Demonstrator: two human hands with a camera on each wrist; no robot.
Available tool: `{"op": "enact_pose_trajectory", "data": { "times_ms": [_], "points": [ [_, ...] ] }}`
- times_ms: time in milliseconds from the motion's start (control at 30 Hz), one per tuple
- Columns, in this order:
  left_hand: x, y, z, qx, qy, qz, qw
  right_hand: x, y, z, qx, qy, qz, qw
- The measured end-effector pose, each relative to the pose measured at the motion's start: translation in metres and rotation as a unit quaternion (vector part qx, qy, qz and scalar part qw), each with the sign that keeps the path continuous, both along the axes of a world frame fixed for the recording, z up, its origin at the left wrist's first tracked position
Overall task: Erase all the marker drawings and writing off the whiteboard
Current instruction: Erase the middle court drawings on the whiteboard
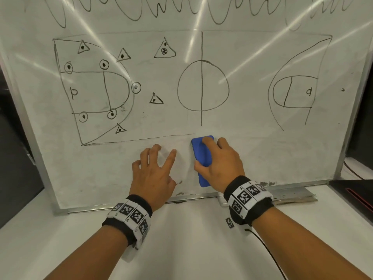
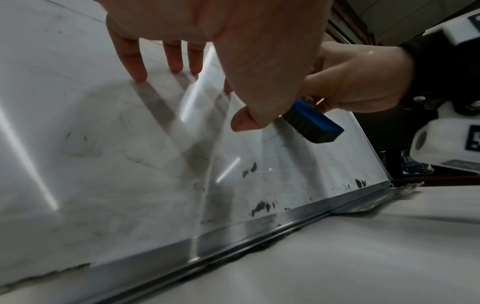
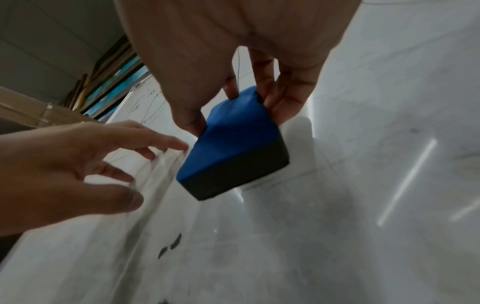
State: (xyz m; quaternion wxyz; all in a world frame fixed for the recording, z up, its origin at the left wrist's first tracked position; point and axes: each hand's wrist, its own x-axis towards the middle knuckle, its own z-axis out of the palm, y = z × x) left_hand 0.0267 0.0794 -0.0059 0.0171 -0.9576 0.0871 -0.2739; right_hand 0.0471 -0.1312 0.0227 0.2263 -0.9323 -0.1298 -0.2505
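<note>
A whiteboard (image 1: 252,150) leans upright on a white table, covered with a black marker court drawing (image 1: 105,89) and scribbled loops (image 1: 131,11) along the top. My right hand (image 1: 220,162) grips a blue eraser (image 1: 201,158) with a dark felt face, pressed against the board just under the drawing's bottom line. In the right wrist view the eraser (image 3: 233,144) sits between thumb and fingers. My left hand (image 1: 155,168) is beside it on the left, fingers spread, fingertips (image 2: 137,76) touching the board.
The board's metal bottom frame (image 2: 233,232) rests on the white table (image 1: 181,239). Black smudges (image 2: 259,205) dot the board's lower edge. A dark object with a red stripe (image 1: 357,197) lies at the right. A cable (image 1: 268,253) trails from my right wrist.
</note>
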Motion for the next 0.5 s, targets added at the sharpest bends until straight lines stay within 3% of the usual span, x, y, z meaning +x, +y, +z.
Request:
{"op": "enact_pose_trajectory", "data": {
  "times_ms": [167, 333, 500],
  "points": [
    [0.0, 0.003, -0.002, -0.003, 0.0, -0.003, 1.0, 0.01, 0.01, 0.023, 0.034, -0.047, -0.003, 0.998],
    [0.0, 0.008, -0.004, -0.008, -0.002, -0.011, 1.0, 0.0, 0.024, 0.005, -0.033, -0.005, 0.026, 0.999],
    [-0.001, 0.014, -0.003, -0.012, -0.006, -0.006, 1.0, 0.009, 0.033, 0.014, 0.002, -0.035, 0.016, 0.999]
  ]
}}
